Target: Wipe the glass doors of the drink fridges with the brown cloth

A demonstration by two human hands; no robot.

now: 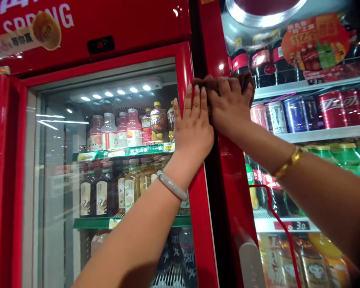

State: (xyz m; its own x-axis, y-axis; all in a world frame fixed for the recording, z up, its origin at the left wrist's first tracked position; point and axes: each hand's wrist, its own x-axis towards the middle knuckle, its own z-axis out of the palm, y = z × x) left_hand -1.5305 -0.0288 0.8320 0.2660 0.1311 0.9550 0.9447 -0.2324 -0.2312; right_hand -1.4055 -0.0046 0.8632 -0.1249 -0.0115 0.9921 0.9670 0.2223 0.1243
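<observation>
My left hand [195, 128], with a pale bangle [171, 186] at the wrist, lies flat against the red door frame [183, 64] of the left drinks fridge. Its fingers point up and are stretched out, holding nothing. Just to the right, my right hand [231, 106] presses a dark brown cloth [246, 82] at the red edge [211, 44] of the right-hand fridge. Its fingers are bent over the cloth, which bunches out beyond them. A gold bracelet [288, 162] circles that wrist.
Behind the left glass door, bottles [133, 128] stand on shelves with green edges [129, 151]. The right fridge holds cola bottles, cans [297, 114] and more bottles. A dark gap [214, 192] runs between the fridges. A pale handle [250, 264] is low down.
</observation>
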